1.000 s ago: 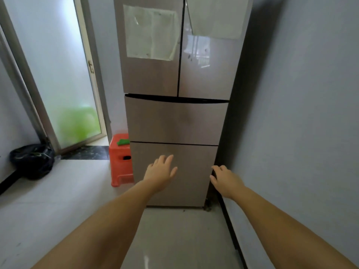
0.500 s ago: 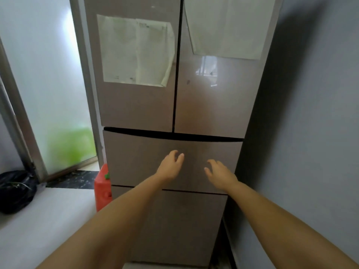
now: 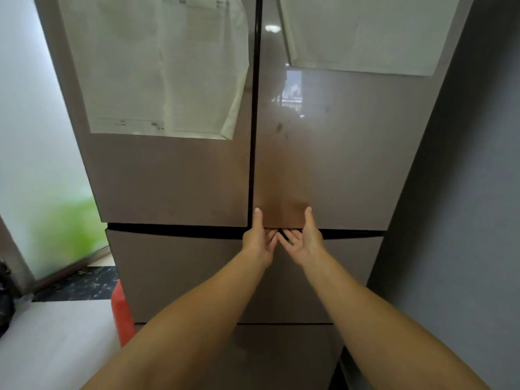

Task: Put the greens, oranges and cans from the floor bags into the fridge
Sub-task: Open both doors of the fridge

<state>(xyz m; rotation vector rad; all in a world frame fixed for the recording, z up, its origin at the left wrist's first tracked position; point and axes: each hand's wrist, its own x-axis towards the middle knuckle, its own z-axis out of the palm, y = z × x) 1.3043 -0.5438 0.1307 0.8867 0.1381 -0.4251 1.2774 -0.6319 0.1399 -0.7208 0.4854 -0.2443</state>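
Head view. One fridge [image 3: 180,175] fills the frame; it is shut. Two upper doors are counted, a left door [image 3: 168,178] and a right door [image 3: 351,164], divided by a dark vertical seam, and two drawer fronts are counted below them. One paper sheet [image 3: 163,66] is fixed to the left door at 11 o'clock of the frame and a second sheet [image 3: 360,32] to the right door at 1 o'clock.

The left hand [image 3: 257,237] and right hand [image 3: 305,240] are held close together near frame centre, at the horizontal gap beneath the right door, just right of the seam. Each thumb is laid upward on the door face. The fingers [image 3: 289,238] are curled, palm up, toward the gap; whether they are hooked under the door's lower edge or not yet seated cannot be told.

Handling, as judged: the door is rigid and glossy, so its face is probably slippery; hold is best taken under the lower edge, where a recess appears to run. Some resistance from the seal is to be expected on the first pull.

One red stool [image 3: 122,313] stands at 8 o'clock, beside the fridge. No greens, oranges, cans or floor bags that can be identified are in view, so none can be counted.
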